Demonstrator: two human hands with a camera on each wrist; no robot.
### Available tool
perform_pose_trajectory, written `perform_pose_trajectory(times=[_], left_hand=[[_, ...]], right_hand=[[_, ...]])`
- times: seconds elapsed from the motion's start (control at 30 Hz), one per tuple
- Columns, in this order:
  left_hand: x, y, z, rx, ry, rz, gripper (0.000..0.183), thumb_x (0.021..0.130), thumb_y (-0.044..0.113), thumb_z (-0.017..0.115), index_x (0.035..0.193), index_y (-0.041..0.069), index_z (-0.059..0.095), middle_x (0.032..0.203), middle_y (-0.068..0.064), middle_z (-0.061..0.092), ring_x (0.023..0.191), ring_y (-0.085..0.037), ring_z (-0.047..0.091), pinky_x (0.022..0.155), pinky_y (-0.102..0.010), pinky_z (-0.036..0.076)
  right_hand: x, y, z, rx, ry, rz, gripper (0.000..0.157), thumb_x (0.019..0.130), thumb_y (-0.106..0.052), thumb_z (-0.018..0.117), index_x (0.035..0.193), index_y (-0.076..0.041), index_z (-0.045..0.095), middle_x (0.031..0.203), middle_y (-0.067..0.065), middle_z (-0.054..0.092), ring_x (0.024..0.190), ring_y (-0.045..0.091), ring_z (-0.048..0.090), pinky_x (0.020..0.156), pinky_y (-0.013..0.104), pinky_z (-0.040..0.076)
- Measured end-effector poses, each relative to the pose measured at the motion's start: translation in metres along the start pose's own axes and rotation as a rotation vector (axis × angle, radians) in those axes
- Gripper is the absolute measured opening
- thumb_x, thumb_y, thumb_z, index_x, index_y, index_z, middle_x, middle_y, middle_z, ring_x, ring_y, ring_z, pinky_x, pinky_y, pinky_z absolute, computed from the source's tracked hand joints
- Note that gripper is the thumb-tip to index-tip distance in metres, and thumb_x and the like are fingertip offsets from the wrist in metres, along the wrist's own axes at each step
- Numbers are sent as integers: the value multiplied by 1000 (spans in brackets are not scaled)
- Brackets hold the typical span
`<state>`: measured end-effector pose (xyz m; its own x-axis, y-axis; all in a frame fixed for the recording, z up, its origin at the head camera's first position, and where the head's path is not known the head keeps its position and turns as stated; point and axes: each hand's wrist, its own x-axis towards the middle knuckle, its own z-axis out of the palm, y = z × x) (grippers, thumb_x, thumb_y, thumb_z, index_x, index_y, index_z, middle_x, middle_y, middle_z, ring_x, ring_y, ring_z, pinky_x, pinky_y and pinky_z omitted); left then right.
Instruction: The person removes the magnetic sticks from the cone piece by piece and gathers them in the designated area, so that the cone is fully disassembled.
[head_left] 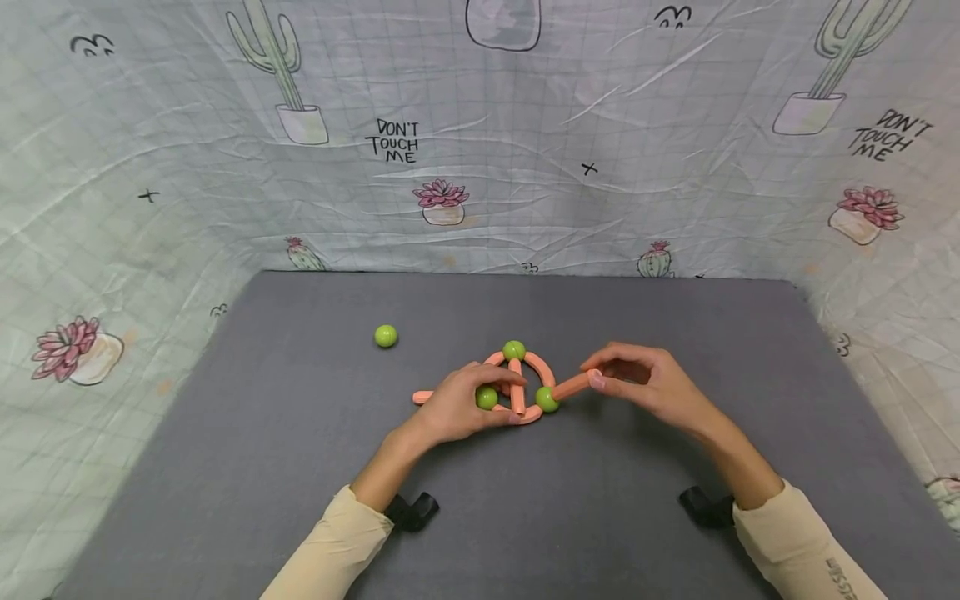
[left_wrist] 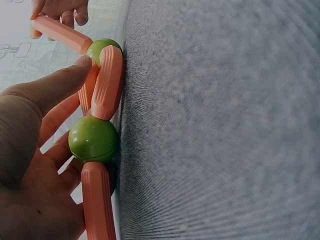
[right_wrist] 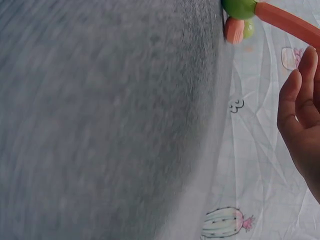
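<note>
Curved orange toy building rods and green balls form a small ring on the table, with one ball (head_left: 513,350) at its far side. Inside the ring, a straight orange rod (head_left: 517,387) runs toward the near side. My left hand (head_left: 457,404) holds the ring from the left, thumb along the near edge and index finger over the inner rod. Beside its palm is the left ball (head_left: 487,397), with another rod (left_wrist: 97,200) sticking out leftward. My right hand (head_left: 645,379) pinches the outer end of a straight rod (head_left: 573,385), which slants up from the right ball (head_left: 547,399).
A loose green ball (head_left: 386,336) lies on the grey table (head_left: 315,450), behind and left of the ring. Printed cactus cloth (head_left: 525,225) hangs around the table's back and sides. Black wrist mounts (head_left: 411,512) sit at both sleeve cuffs.
</note>
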<state>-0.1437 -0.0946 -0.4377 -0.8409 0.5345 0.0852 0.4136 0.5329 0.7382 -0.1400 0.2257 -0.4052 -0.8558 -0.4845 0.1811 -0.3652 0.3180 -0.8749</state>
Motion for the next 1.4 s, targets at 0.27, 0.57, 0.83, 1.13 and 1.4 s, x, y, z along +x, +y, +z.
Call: perform_pose_trajectory(times=[0.27, 0.57, 0.83, 1.13, 1.4], left_hand=[[-1, -1, 0, -6, -1, 2, 44, 85, 25, 88, 127, 20, 75, 117, 7, 75, 111, -16, 64, 100, -36, 52], [1, 0, 0, -26, -14, 9, 43, 85, 23, 88, 126, 17, 75, 118, 4, 74, 113, -17, 64, 101, -37, 52], [-1, -2, 0, -25, -9, 1, 42, 86, 25, 87, 126, 19, 75, 110, 5, 74, 107, -16, 64, 97, -33, 52], [-6, -1, -2, -18, -4, -17, 41, 86, 27, 87, 125, 20, 75, 106, 6, 73, 104, -14, 61, 95, -33, 50], [-1, -2, 1, -12, -4, -26, 42, 86, 29, 88, 125, 22, 75, 106, 11, 74, 103, -10, 59, 96, -33, 49]], right_hand=[[-9, 5, -6, 0, -31, 9, 21, 99, -6, 69, 119, -10, 74, 104, 5, 71, 89, 15, 68, 82, 26, 58], [-13, 8, -14, 32, -141, 43, 24, 101, -8, 66, 124, -10, 72, 108, 22, 71, 89, 29, 71, 78, 31, 58], [-15, 14, -22, 69, -226, 95, 25, 100, -9, 68, 126, -9, 70, 111, 24, 72, 93, 31, 73, 81, 34, 60], [-16, 24, -20, 28, -301, 110, 28, 98, -12, 73, 125, -12, 71, 115, 13, 73, 96, 21, 74, 84, 29, 60], [-14, 25, -20, -18, -323, 148, 30, 97, -17, 75, 127, -13, 71, 120, 11, 74, 100, 14, 73, 87, 29, 61]])
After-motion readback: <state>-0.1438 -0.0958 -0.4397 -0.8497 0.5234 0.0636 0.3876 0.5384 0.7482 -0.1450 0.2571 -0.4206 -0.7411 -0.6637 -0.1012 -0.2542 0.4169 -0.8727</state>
